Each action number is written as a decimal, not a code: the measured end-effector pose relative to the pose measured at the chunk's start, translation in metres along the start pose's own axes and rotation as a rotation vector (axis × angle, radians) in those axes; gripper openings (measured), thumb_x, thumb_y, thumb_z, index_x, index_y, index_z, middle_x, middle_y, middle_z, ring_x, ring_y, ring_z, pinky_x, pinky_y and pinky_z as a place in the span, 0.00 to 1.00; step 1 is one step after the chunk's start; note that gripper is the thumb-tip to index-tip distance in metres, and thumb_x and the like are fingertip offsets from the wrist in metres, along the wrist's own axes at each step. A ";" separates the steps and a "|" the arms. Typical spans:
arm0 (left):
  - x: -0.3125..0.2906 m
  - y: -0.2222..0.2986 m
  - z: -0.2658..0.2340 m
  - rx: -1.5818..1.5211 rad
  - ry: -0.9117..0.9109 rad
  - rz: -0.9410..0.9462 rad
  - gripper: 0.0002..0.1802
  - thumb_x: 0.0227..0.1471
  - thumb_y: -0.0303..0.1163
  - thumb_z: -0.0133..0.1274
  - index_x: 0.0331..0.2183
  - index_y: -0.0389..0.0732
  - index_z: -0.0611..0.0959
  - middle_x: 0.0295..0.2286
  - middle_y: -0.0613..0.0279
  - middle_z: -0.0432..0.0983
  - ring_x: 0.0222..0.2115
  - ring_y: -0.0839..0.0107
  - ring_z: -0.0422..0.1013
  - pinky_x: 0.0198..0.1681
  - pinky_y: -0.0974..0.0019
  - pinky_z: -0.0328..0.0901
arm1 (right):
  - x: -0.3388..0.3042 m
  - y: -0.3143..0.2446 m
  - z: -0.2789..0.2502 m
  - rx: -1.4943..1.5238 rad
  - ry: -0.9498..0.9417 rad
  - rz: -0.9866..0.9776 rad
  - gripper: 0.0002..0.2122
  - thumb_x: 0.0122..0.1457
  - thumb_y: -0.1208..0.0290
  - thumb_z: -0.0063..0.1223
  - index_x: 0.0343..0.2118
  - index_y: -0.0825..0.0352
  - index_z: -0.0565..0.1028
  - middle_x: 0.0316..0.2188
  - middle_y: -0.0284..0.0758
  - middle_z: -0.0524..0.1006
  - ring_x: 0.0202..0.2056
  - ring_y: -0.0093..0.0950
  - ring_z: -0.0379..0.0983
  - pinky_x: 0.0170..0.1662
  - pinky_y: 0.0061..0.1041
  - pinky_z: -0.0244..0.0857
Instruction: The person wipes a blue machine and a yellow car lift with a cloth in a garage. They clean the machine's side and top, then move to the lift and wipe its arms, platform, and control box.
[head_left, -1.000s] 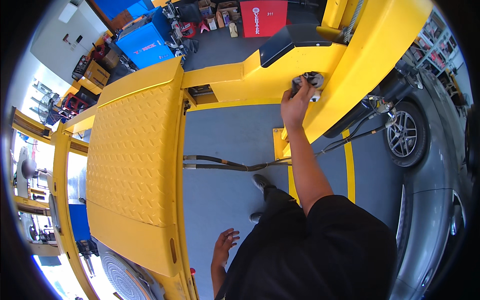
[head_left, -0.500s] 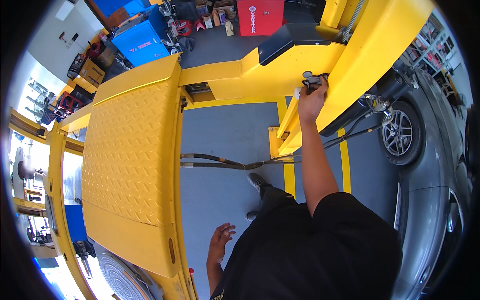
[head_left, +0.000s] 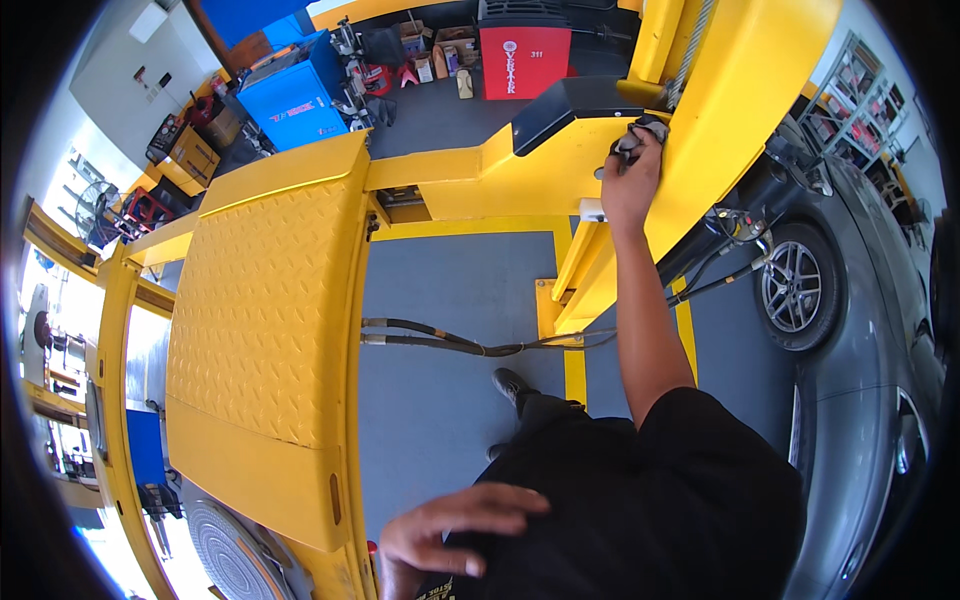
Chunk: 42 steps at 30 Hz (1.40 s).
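My right hand (head_left: 632, 192), arm stretched forward, is closed on a crumpled dark grey rag (head_left: 652, 127). It presses the rag against the yellow lift crossbeam (head_left: 560, 165), in the corner where the beam meets the slanting yellow post (head_left: 745, 100). A black cover (head_left: 570, 108) tops the beam just left of the rag. Below my wrist a small white block (head_left: 592, 210) sticks out. My left hand (head_left: 455, 530) hangs in the air before my black shirt, open and holding nothing, with its fingers loosely apart.
A yellow tread-plate ramp (head_left: 265, 320) runs along my left. Black hoses (head_left: 450, 338) stretch from it low across the walkway. On the right stands a grey car (head_left: 860, 400). A blue cabinet (head_left: 295, 95) and a red machine (head_left: 525, 60) stand at the back.
My right hand has slid the rag farther up the beam, toward the black cover and the post. My left hand has risen closer, in front of my body.
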<state>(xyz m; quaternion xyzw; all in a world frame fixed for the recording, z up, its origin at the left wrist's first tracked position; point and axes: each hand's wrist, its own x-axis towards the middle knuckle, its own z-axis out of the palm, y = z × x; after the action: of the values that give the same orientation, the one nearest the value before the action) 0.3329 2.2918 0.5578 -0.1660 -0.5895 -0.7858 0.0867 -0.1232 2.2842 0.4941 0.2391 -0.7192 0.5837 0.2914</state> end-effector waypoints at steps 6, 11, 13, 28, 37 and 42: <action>0.031 0.054 0.022 0.302 -0.298 0.166 0.19 0.53 0.47 0.66 0.44 0.51 0.89 0.47 0.53 0.78 0.54 0.48 0.67 0.58 0.41 0.55 | -0.026 -0.013 0.040 0.044 -0.134 0.058 0.20 0.52 0.84 0.56 0.50 0.71 0.69 0.42 0.46 0.69 0.43 0.43 0.72 0.47 0.35 0.70; 0.023 0.064 0.037 0.566 -0.032 0.329 0.11 0.55 0.39 0.63 0.38 0.44 0.86 0.39 0.54 0.79 0.43 0.56 0.74 0.50 0.48 0.64 | 0.013 0.028 0.013 -0.148 -0.063 -0.099 0.18 0.57 0.78 0.59 0.51 0.67 0.73 0.45 0.43 0.76 0.42 0.40 0.77 0.47 0.37 0.70; 0.012 0.062 0.043 0.828 0.253 0.389 0.16 0.59 0.34 0.58 0.45 0.35 0.80 0.38 0.47 0.79 0.37 0.56 0.77 0.46 0.50 0.68 | 0.028 0.016 0.006 -0.147 -0.086 -0.045 0.17 0.59 0.75 0.59 0.51 0.69 0.73 0.43 0.44 0.77 0.39 0.36 0.79 0.43 0.35 0.73; 0.045 0.061 0.110 0.423 1.031 0.813 0.06 0.55 0.32 0.61 0.36 0.44 0.86 0.32 0.60 0.77 0.35 0.62 0.73 0.38 0.62 0.68 | -0.048 -0.125 0.052 0.646 -1.028 0.008 0.09 0.61 0.75 0.61 0.43 0.70 0.79 0.36 0.27 0.79 0.38 0.14 0.74 0.43 0.14 0.66; -0.050 0.068 0.156 0.749 0.859 0.483 0.06 0.53 0.18 0.58 0.28 0.34 0.75 0.37 0.49 0.77 0.26 0.58 0.76 0.29 0.60 0.73 | -0.067 -0.245 0.096 1.103 -1.026 -0.010 0.06 0.62 0.77 0.56 0.41 0.68 0.77 0.33 0.26 0.78 0.35 0.15 0.71 0.40 0.16 0.64; -0.134 -0.011 0.151 0.521 1.141 -0.266 0.24 0.54 0.18 0.56 0.54 0.39 0.82 0.51 0.46 0.75 0.53 0.54 0.73 0.58 0.60 0.65 | -0.040 -0.242 0.126 1.098 -0.907 0.055 0.10 0.61 0.80 0.49 0.44 0.67 0.76 0.33 0.26 0.76 0.32 0.16 0.67 0.37 0.18 0.61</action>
<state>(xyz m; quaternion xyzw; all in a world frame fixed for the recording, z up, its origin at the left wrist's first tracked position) 0.4780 2.4315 0.5366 0.3795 -0.6378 -0.5856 0.3260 0.0536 2.1117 0.6173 0.5524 -0.3773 0.7118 -0.2141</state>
